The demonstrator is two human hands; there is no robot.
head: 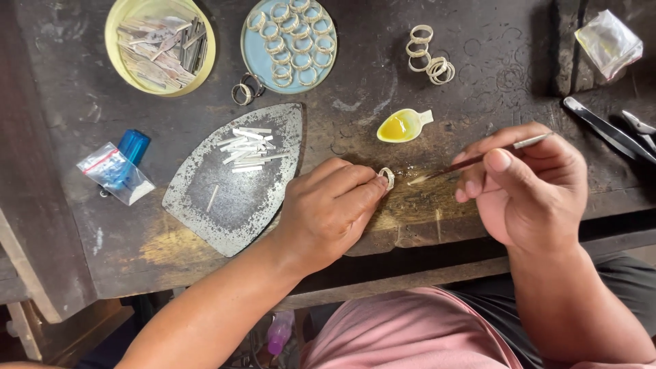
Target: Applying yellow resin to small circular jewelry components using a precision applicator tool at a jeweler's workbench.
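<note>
Two hands at dark tabletop (82, 89), near edge. Iron-shaped metal plate (236, 181) left of centre: cut strips piled, unformed. Blue dish (254, 58), far edge: finished rings. Left hand (326, 212) grip pinches one small ring (387, 177). Right hand (523, 188) closed on thin brush (478, 158), tip beside ring. Yellow liquid spoon-dish (403, 126) just beyond.

A small clear plastic bag (115, 173) with a red strip along its top lies at the left of the workbench (478, 75), against a blue lighter (133, 145). Another clear plastic bag (608, 42), crumpled, sits at the far right corner.
</note>
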